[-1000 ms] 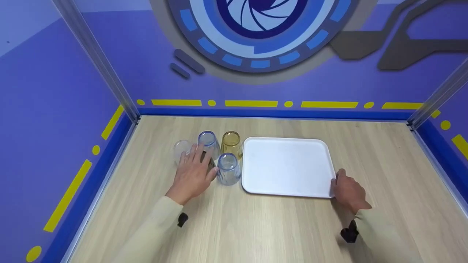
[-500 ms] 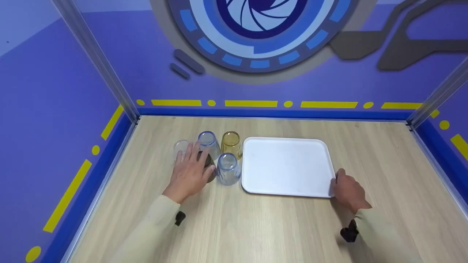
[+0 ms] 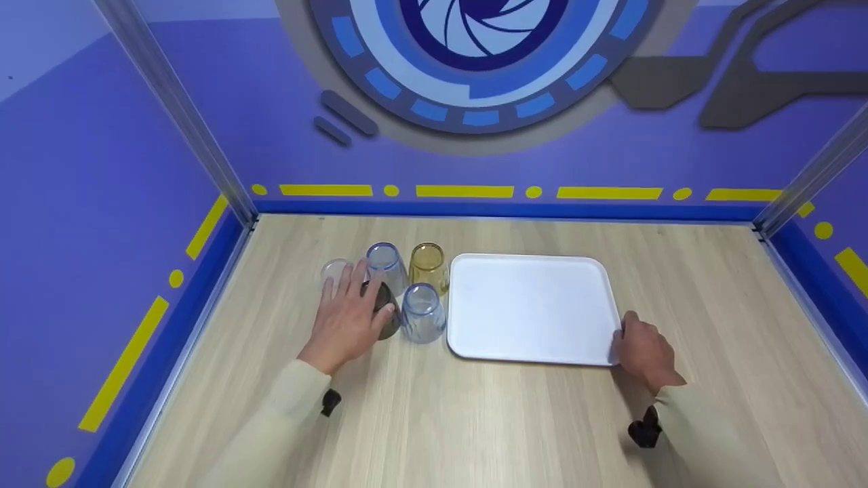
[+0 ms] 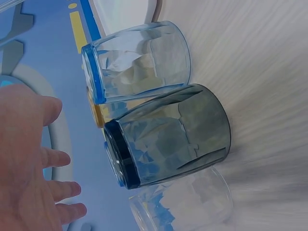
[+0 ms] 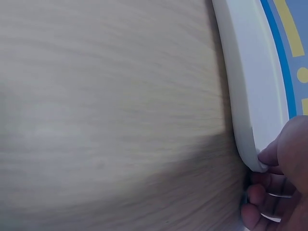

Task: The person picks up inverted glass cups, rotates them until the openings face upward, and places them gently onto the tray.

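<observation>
My left hand (image 3: pixel 344 320) is spread with its fingers extended over a group of upside-down drinking glasses. Just under it is a dark grey glass (image 4: pixel 178 134), partly covered by the hand in the head view; the left wrist view has the fingertips apart from it. Around it stand a clear glass (image 3: pixel 332 271), an amber glass (image 3: pixel 428 272) and two blue-rimmed glasses, one behind (image 3: pixel 385 259) and one in front (image 3: pixel 424 320). My right hand (image 3: pixel 645 349) grips the white tray (image 3: pixel 532 308) at its near right corner, thumb on the rim, other fingers curled at the edge.
The glasses and tray are on a wood-grain table (image 3: pixel 475 420). The foremost blue-rimmed glass stands close to the tray's left edge. A purple-blue wall (image 3: pixel 576 163) runs along the back, with panels on both sides.
My left hand has drawn slightly left and back toward me, baring more of the dark grey glass. The right hand and tray have stayed in place.
</observation>
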The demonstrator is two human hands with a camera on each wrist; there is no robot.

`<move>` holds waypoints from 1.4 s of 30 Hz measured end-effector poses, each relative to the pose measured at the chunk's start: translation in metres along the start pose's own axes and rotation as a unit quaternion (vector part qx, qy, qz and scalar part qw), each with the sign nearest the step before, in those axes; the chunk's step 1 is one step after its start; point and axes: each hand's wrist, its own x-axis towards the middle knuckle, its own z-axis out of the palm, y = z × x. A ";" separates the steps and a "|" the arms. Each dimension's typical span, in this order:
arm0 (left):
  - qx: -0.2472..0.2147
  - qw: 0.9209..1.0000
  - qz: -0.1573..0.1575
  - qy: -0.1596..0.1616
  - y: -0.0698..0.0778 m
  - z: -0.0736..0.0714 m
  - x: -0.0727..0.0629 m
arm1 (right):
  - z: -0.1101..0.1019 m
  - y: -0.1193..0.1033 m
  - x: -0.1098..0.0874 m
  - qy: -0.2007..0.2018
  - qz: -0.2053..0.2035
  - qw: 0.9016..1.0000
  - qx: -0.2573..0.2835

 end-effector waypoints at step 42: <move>-0.037 0.998 -0.038 -0.017 -0.019 0.002 0.004 | 0.001 -0.004 0.000 -0.009 0.021 0.999 -0.033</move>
